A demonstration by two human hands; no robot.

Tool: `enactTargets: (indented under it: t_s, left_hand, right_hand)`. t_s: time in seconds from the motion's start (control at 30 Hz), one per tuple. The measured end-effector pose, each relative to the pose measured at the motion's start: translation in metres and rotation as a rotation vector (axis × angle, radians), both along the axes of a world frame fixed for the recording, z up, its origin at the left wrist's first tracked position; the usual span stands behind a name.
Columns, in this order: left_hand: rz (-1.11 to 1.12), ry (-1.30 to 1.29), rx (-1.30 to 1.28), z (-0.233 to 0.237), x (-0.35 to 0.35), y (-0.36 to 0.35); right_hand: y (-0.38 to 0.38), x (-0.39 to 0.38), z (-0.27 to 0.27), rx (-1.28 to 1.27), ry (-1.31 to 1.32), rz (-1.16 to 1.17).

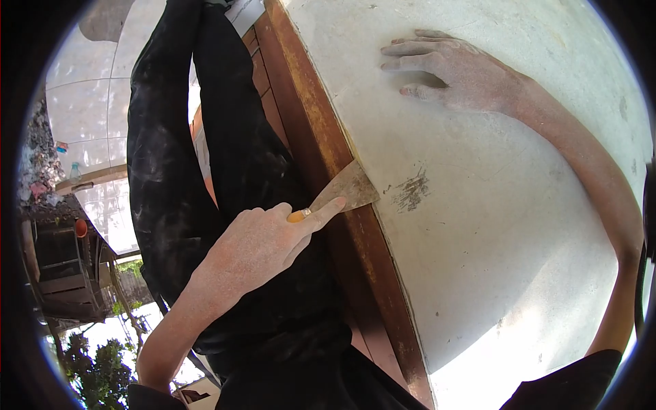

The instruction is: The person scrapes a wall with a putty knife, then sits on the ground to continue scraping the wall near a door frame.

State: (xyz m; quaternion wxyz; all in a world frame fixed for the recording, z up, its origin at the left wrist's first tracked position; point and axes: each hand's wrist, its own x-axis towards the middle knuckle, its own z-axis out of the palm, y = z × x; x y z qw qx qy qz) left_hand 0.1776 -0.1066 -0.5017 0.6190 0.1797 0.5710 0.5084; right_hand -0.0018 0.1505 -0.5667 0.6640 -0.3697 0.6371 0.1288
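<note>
My left hand [256,246] is closed around the yellow handle of a putty knife [352,188], with one finger stretched along its blade. The wide, stained metal blade rests across the brown edge strip [372,253], its tip at the border of the pale slab [465,273]. Just right of the blade is a dark scuffed patch [411,191] on the slab. My right hand [458,72] lies palm down on the slab farther up, fingers apart and holding nothing. Both hands look dusty with whitish powder.
My legs in black trousers [239,137] lie alongside the brown edge. Pale floor tiles [82,116] show at upper left, with scattered litter [37,178] beside them. A dark wooden structure [61,266] and green plants [96,365] are at lower left. Bright sunlight falls on the slab's lower part.
</note>
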Motion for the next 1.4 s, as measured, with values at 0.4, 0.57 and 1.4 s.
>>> enactTargets:
  t_s: [0.4, 0.57, 1.4]
  left_hand:
    - [0.045, -0.112, -0.034, 0.001, -0.004, 0.001]
    - [0.100, -0.048, -0.053, -0.005, -0.010, 0.011]
    - [0.055, -0.062, -0.019, -0.004, -0.011, 0.011]
  right_hand:
    - [0.003, 0.003, -0.004, -0.022, 0.015, 0.040]
    - [0.001, 0.002, -0.005, -0.037, 0.004, 0.023]
    - [-0.007, -0.001, -0.001, 0.030, 0.007, 0.031]
